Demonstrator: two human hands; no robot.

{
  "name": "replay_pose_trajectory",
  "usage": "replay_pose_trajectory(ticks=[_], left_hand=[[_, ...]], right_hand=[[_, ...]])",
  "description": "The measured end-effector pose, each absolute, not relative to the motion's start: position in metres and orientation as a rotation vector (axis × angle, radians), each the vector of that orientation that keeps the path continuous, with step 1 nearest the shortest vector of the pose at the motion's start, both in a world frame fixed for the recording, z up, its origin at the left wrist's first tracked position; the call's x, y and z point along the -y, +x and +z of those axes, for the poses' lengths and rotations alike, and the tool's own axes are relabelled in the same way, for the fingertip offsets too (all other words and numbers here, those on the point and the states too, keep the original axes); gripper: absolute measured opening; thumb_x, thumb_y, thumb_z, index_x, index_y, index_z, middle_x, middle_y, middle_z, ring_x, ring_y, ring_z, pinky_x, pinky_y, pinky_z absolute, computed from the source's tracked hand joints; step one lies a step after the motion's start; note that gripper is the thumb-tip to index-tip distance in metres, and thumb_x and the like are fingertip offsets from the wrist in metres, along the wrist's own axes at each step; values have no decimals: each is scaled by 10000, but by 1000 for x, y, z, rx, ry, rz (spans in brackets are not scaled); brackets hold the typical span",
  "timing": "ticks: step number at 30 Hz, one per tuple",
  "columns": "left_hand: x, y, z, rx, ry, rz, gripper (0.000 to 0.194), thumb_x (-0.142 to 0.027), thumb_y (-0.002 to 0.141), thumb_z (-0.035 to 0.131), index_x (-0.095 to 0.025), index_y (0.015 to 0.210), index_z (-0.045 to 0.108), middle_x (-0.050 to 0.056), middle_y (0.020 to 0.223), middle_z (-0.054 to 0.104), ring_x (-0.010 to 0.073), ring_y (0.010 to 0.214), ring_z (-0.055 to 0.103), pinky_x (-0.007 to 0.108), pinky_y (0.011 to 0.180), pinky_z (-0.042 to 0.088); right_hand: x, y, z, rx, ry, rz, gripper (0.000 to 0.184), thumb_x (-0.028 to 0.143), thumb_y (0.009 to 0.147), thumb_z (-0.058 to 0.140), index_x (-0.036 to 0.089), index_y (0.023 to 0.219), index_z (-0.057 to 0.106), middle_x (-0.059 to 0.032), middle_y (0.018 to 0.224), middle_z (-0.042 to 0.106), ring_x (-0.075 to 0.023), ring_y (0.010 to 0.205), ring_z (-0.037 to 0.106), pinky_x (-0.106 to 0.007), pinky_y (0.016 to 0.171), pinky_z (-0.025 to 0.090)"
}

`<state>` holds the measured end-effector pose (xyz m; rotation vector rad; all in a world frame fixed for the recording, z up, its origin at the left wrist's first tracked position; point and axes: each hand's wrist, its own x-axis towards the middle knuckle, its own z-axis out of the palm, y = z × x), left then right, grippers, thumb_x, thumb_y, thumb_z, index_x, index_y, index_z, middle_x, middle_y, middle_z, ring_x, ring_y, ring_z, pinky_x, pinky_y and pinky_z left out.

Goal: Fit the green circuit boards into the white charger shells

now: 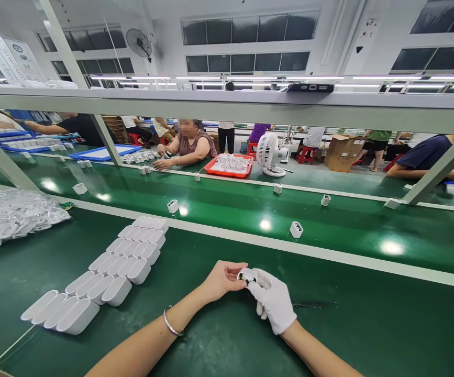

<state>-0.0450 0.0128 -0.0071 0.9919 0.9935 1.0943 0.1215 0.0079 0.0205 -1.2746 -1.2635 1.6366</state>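
Observation:
Over the green worktop (219, 335), my bare left hand (221, 281) and my white-gloved right hand (276, 301) hold one small white oval plastic housing (246, 274) between them. Dark and yellowish parts show inside its open face; their kind is too small to tell. My left fingers pinch it from the left, and the gloved fingers close on its right side. To the left of my hands, white oval shells (117, 290) stand in close rows, openings up. A thin dark tool-like object (315, 305) lies right of my glove.
Beyond a pale strip (250, 240) runs a green conveyor belt (227, 209) with several white housings (296, 229). A clear bag (14, 214) of white parts lies left. An overhead rail (211, 112) carries a phone (310, 88). Across sits a co-worker (193, 146) near a red tray (230, 165) and fan (268, 152).

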Motion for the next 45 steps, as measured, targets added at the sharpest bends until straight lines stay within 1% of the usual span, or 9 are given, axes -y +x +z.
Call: replay_pose_trajectory(ticks=[6,10,13,18,23,27,31,40,45], left_hand=[[-13,-47,-7,-1038,1088,1012,752,-465,494,838,-105,1123,637,95,882,710,207,757,636,352,776,490],[-9,-50,6,-1202,1521,968,414,-470,718,693,-179,1013,700,61,909,683,194,809,589,326,775,448],[-5,-49,14,-1240,1884,945,324,-392,693,740,-222,967,707,45,1006,668,207,939,550,317,861,401],[-4,-47,13,-1284,1909,882,237,-333,700,737,-201,894,705,28,847,664,174,812,566,265,744,416],[-6,-49,10,-1375,1857,925,401,-356,672,752,-208,1033,660,40,912,647,188,828,547,265,710,407],[-5,-50,12,-1348,1863,961,455,-353,670,745,-208,1087,632,49,955,632,191,839,540,262,704,410],[-4,-49,15,-1365,1791,984,329,-337,742,666,-191,1037,662,46,898,630,158,740,518,251,664,409],[-10,-50,17,-1238,1506,956,331,-410,712,682,-176,941,732,41,800,645,129,631,474,235,565,325],[-13,-52,17,-1186,1389,940,386,-428,670,713,-167,953,734,35,742,636,136,630,482,232,565,330]], right_hand=[[-14,126,14,1342,-1337,1650,753,532,618,630,46,1178,504,-77,694,678,-41,253,386,-160,241,264],[-21,126,11,1467,-1344,1714,656,625,664,532,67,1004,587,-74,659,652,-77,277,454,-178,252,286],[-23,127,14,1669,-1406,1727,601,636,763,399,101,945,603,-46,622,615,-111,317,510,-199,282,332],[-33,146,46,2361,-1514,1190,394,471,869,393,202,831,678,-2,527,564,-119,437,529,-211,419,344],[-51,191,78,2663,-1882,496,116,267,672,625,227,754,697,-49,685,657,-221,634,628,-277,529,387],[-56,203,76,2815,-2064,455,270,59,489,693,188,726,696,-76,672,646,-280,650,656,-294,516,415],[-57,194,67,2912,-2005,517,272,-53,483,618,180,614,664,-29,514,571,-248,542,633,-282,483,398],[-65,185,63,2635,-1430,763,180,194,834,456,225,908,616,11,666,586,-133,576,523,-231,542,363],[-58,163,54,2649,-1210,574,289,200,875,402,248,1094,584,-18,851,581,-118,648,514,-228,606,382]])
